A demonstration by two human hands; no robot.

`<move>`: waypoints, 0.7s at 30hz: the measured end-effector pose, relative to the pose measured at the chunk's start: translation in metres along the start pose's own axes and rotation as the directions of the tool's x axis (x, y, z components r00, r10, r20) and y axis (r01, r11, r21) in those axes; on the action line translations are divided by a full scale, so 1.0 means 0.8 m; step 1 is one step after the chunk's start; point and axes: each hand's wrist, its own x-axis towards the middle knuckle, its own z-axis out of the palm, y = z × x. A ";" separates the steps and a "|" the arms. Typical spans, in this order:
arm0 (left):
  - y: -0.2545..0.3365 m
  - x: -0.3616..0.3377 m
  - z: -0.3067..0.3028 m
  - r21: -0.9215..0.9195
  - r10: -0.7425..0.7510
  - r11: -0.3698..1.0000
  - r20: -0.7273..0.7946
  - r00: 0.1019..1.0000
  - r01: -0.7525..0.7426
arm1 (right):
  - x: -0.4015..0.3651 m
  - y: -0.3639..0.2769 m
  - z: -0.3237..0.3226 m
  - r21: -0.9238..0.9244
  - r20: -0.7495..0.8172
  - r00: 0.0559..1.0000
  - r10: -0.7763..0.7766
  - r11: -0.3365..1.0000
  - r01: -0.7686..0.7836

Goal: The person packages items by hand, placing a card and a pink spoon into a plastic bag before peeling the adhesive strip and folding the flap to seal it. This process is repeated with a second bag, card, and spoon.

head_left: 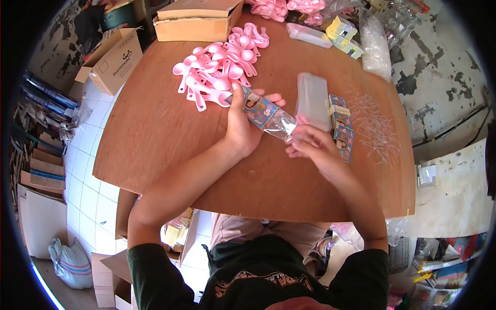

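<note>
worktop (155, 134) of brown wood carries everything in view. left hand (242, 126) is closed around a printed packet (258, 109), thumb on one side and fingers curled over the far edge, holding it just above the worktop near its middle. the packet sits partly inside a clear sleeve (281, 126), whose loose end runs toward the right hand (312, 147). that hand pinches the sleeve's end between thumb and fingertips. just beyond the right hand lies a stack of clear sleeves (311, 98), and beside it a row of printed packets (341, 126) stands on edge, close against the right hand's far side. a scatter of thin clear strips (376, 124) lies to the right of those. a heap of pink spoons (219, 70) lies beyond the left hand, its nearest spoon close to the thumb. a flat cardboard box (199, 20) stands at the far edge of the worktop.
</note>
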 end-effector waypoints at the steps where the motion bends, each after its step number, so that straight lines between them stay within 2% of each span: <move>1: -0.001 0.000 0.000 0.002 -0.002 1.000 0.014 1.000 0.002 | -0.001 0.003 0.005 0.002 -0.003 1.000 0.002 1.000 -0.002; 3: -0.005 -0.003 0.001 0.012 -0.012 1.000 0.040 0.999 0.012 | 0.001 0.011 0.012 0.242 0.066 0.998 0.018 0.970 -0.033; 5: -0.008 -0.007 0.004 0.025 -0.018 1.000 0.068 0.997 0.017 | 0.016 0.023 0.010 0.310 0.103 0.995 0.016 0.949 -0.048; 7: -0.011 -0.010 0.007 0.035 -0.026 0.999 0.082 0.996 0.023 | 0.024 0.018 0.017 0.473 0.174 0.985 0.019 0.875 -0.100; 8: -0.012 -0.011 0.007 0.028 -0.027 0.999 0.082 0.996 0.025 | 0.027 0.018 0.021 0.475 0.173 0.985 0.016 0.875 -0.098; 10: -0.012 -0.010 0.006 0.014 -0.024 1.000 0.090 0.996 0.022 | 0.031 0.017 0.027 0.550 0.140 0.985 -0.101 0.835 0.008; 11: -0.010 -0.011 0.006 -0.003 -0.017 1.000 0.094 0.995 0.017 | 0.029 0.016 0.029 0.552 0.143 0.984 -0.103 0.834 0.007; 13: -0.004 -0.010 0.005 0.016 0.004 1.000 0.063 0.998 -0.005 | 0.019 0.013 0.033 0.480 -0.007 0.998 -0.068 0.875 0.063; 17: 0.005 -0.003 0.003 0.012 0.032 0.999 -0.024 0.999 -0.032 | -0.001 0.034 0.012 0.557 -0.024 0.999 -0.046 0.829 0.051; 19: 0.007 -0.001 0.001 0.016 0.041 0.999 -0.032 0.999 -0.040 | -0.012 0.038 0.009 0.358 -0.238 0.964 -0.116 0.913 0.198; 20: 0.006 0.000 0.001 0.016 0.039 0.999 -0.034 0.999 -0.038 | -0.017 0.037 0.008 0.230 -0.242 0.955 -0.169 0.947 0.226; 21: 0.005 0.001 0.000 0.016 0.036 0.999 -0.034 0.999 -0.035 | -0.020 0.034 0.010 0.228 -0.245 0.955 -0.168 0.947 0.225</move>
